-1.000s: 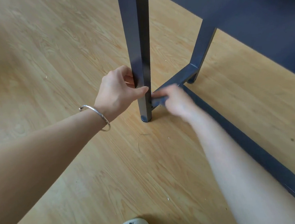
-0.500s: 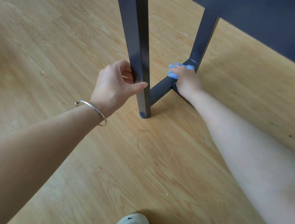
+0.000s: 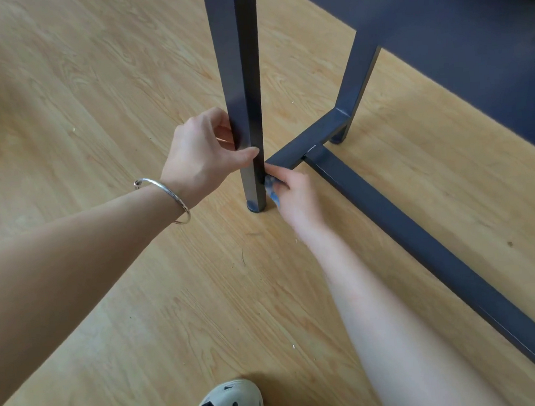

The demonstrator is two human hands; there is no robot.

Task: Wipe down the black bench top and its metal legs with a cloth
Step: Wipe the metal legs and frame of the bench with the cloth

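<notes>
Now; 2 legs [image 3: 357, 77]; left fingers [image 3: 245, 155] grip near leg [image 3: 239, 61]; right fingers [image 3: 285, 178] clutch 1 cloth [image 3: 271, 192]

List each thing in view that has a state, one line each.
left hand, grips the near leg
right hand, pinches the cloth under the crossbar
cloth, bunched, pressed against the near leg
near leg, upright, foot on the floor
crossbar, low, joining near leg and far leg
bangle, round the left wrist
</notes>
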